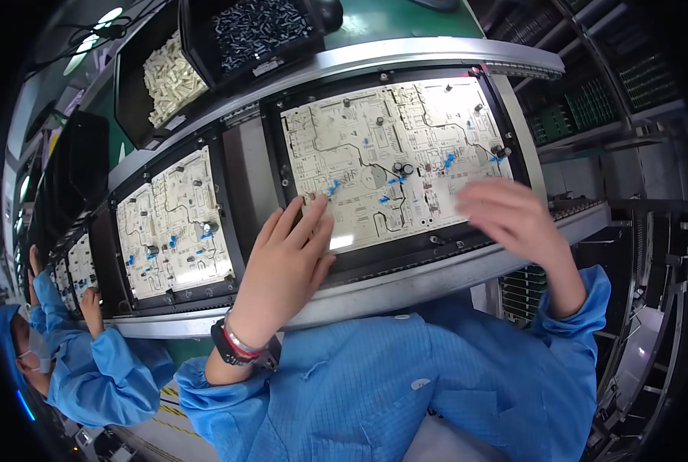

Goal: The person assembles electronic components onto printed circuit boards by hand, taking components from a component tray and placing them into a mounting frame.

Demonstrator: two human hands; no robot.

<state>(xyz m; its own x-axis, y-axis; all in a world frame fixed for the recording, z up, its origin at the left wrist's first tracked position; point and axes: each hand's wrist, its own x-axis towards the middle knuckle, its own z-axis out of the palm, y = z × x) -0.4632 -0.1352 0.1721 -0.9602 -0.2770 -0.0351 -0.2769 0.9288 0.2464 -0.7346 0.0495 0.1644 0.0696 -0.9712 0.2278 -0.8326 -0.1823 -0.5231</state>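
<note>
A white circuit board (390, 146) with small blue and black parts lies in a black carrier frame (513, 131) on the conveyor in front of me. My left hand (286, 262) rests flat on the board's lower left corner, fingers spread, with a small part pinched near the fingertips; a black and red band sits on its wrist. My right hand (510, 215) hovers blurred over the board's lower right edge, fingers curled; whether it holds anything is unclear.
A second white board (174, 223) in its carrier sits to the left on the same conveyor rail (406, 289). Behind stand black bins of white parts (171, 77) and of dark parts (259, 31). A person in blue (90, 369) works at the far left. Racks of green boards (590, 104) stand right.
</note>
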